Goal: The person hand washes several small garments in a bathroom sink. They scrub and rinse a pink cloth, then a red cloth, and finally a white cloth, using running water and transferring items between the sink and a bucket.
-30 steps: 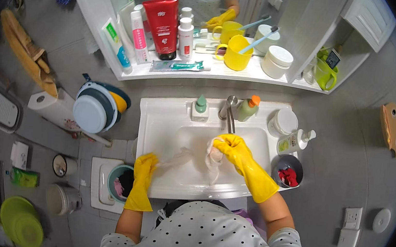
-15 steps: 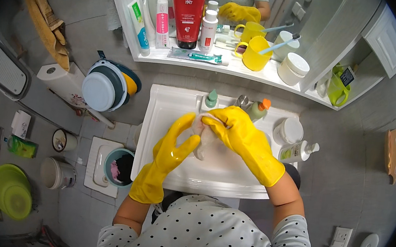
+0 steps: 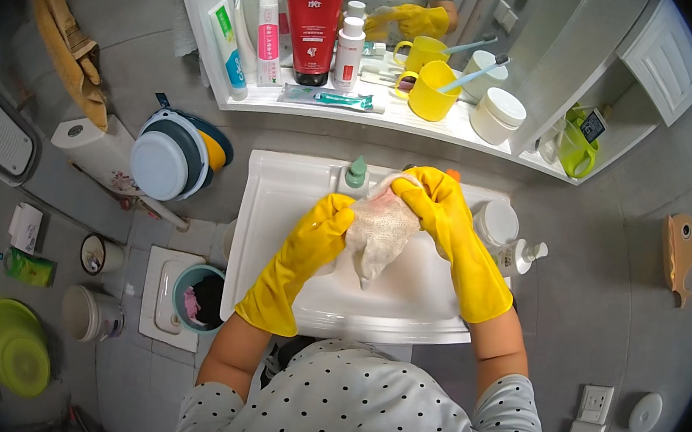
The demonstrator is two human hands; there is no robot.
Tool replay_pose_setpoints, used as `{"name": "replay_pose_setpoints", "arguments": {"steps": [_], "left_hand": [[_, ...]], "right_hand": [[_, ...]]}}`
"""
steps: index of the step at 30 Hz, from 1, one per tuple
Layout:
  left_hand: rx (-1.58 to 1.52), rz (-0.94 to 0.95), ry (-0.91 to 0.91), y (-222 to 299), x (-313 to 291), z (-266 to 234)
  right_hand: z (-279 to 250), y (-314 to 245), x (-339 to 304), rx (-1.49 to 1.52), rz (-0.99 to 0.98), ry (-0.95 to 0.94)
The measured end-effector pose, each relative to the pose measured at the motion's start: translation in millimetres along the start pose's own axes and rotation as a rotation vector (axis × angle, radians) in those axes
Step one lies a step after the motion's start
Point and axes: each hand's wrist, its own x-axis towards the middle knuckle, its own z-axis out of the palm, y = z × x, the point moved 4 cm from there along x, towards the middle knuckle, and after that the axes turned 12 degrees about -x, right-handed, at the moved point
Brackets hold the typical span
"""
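Observation:
A whitish wet cloth [image 3: 381, 229] with a pinkish patch near its top hangs spread between my hands, above the white washbasin [image 3: 269, 293]. My left hand [image 3: 321, 228], in a yellow rubber glove, is closed on the cloth's left edge. Gloved the same way, my right hand [image 3: 433, 202] pinches its upper right part. The cloth's lower tip dangles free over the bowl. Behind my hands, a bottle with a green pump top [image 3: 357, 172] stands at the basin's back rim. My right glove hides most of the orange-topped bottle and the tap area.
A white jar [image 3: 496, 223] and a white pump bottle [image 3: 517, 257] stand on the basin's right side. Above the basin, a mirror shelf [image 3: 374, 118] holds tubes, bottles and a yellow mug [image 3: 433, 92] with a toothbrush. A teal bucket [image 3: 184, 287] with dark and pink cloth sits lower left.
My left hand has gone from open beside the cloth to closed on its edge. The bunched cloth is now spread out between both hands, and my right hand has shifted slightly right and up.

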Motion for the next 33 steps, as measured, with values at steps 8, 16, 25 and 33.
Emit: {"name": "replay_pose_setpoints", "arguments": {"steps": [8,16,25,33], "left_hand": [[-0.244,-0.616,-0.297,-58,-21,7],[-0.329,-0.642,-0.203,-72,-48,-17],[-0.625,-0.839,-0.225,-102,-104,-44],[-0.014,-0.771,0.193,-130,-158,-86]], "right_hand": [[-15,77,5,0.159,0.17,0.116],[13,96,-3,0.358,0.243,0.293],[-10,141,-2,0.489,0.205,0.409],[5,264,-40,0.128,0.475,0.105]]}}
